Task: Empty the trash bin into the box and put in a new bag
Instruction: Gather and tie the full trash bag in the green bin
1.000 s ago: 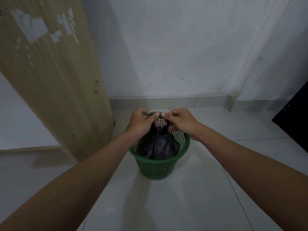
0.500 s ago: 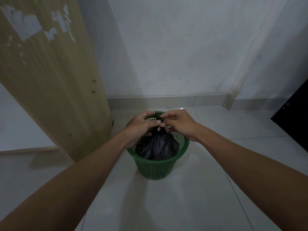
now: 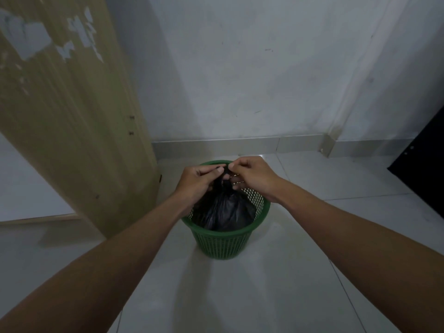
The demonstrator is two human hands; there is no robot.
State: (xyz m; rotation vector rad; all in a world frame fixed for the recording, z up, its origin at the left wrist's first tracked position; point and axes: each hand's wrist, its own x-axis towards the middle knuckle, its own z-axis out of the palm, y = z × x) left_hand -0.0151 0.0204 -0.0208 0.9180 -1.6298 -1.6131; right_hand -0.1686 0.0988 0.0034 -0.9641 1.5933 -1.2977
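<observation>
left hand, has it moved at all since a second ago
Yes, slightly. The left hand has shifted right toward the right hand, judged against the green bin's far rim; both pinch the black bag's gathered top.

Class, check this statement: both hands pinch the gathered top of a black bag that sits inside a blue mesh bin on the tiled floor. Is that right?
Not quite: the head view shows the mesh bin is green, not blue. The rest holds: left hand and right hand pinch the gathered top of the black bag inside it on the tiled floor.
</observation>
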